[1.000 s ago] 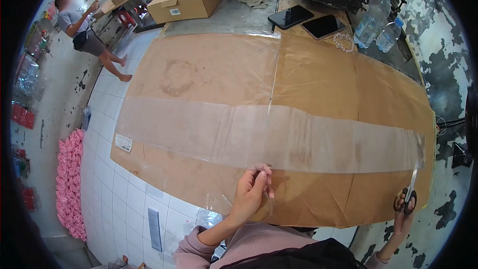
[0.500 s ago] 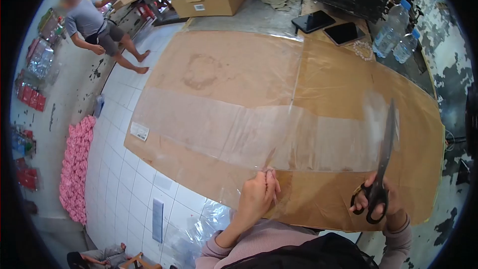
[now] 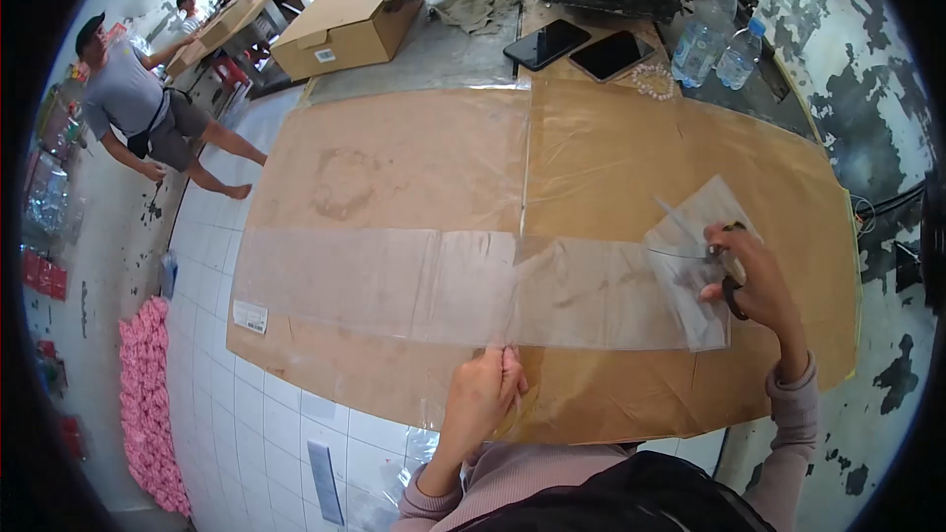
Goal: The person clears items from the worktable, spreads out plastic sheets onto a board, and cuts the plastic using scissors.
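Note:
A long strip of clear plastic film (image 3: 384,281) lies across the brown-covered table. At its near edge my left hand (image 3: 486,386) is closed, fingers pinched on the film. My right hand (image 3: 757,274) grips a pair of dark-handled scissors (image 3: 731,296) by the loops, with the blades apart and pointing left. Under the blades, at the strip's right end, rests a small stack of cut clear plastic pieces (image 3: 705,320), set at an angle. Exactly where the blades touch the plastic is hard to make out.
Two phones (image 3: 548,44), a bead string (image 3: 653,82) and water bottles (image 3: 706,28) stand or lie at the back right. A cardboard box (image 3: 345,32) is at the back left, near a grey cloth (image 3: 476,10). A person (image 3: 138,99) stands left beyond the table.
My right hand has swung the scissors from upright near the front edge forward onto the plastic pieces, blades now pointing left. The blurred plastic there now lies still. The camera view has shifted.

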The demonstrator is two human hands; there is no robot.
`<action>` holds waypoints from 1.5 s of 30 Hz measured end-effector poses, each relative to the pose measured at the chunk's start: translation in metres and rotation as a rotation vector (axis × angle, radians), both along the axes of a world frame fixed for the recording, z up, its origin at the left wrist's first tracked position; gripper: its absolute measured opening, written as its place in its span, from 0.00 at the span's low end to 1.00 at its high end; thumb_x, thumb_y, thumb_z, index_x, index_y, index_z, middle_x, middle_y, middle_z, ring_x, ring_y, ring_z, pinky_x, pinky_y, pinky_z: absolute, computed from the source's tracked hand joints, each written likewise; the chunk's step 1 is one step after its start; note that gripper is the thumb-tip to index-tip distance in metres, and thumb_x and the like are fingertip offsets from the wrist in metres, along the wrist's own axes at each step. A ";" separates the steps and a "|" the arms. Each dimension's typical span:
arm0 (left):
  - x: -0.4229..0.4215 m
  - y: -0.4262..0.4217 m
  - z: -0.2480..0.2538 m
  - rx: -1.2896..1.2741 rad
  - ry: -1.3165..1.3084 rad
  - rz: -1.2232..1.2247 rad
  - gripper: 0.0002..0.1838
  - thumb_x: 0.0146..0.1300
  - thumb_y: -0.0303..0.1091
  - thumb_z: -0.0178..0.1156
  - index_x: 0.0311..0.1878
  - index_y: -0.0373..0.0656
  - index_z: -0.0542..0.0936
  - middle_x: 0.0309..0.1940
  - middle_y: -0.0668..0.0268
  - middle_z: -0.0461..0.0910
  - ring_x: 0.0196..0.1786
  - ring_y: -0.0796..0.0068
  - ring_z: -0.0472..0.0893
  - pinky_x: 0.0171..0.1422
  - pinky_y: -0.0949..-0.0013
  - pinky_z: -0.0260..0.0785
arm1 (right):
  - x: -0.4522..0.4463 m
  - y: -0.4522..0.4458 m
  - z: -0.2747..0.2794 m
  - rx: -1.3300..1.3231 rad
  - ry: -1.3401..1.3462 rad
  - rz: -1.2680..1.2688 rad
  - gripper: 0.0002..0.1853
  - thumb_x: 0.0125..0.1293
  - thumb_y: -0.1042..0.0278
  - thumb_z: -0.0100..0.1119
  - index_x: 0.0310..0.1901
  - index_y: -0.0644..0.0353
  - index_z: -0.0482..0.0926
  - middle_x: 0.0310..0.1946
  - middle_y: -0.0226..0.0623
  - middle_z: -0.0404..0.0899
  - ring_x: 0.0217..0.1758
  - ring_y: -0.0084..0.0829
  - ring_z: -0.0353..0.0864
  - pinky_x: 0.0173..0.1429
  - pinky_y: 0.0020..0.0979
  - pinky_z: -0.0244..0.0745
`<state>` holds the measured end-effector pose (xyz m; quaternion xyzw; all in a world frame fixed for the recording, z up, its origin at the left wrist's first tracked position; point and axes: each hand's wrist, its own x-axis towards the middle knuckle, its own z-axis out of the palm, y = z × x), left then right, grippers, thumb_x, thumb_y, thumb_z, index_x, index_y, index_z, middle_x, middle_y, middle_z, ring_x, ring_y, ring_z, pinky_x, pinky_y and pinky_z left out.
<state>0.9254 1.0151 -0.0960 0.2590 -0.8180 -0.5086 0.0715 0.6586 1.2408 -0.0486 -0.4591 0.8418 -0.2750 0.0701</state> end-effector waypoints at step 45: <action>-0.002 0.031 -0.008 0.552 0.377 0.514 0.12 0.71 0.33 0.44 0.34 0.36 0.72 0.14 0.66 0.72 0.10 0.85 0.67 0.14 0.81 0.56 | 0.048 -0.101 0.029 0.693 -1.140 0.459 0.17 0.56 0.54 0.67 0.36 0.59 0.76 0.21 0.21 0.68 0.24 0.15 0.67 0.24 0.20 0.60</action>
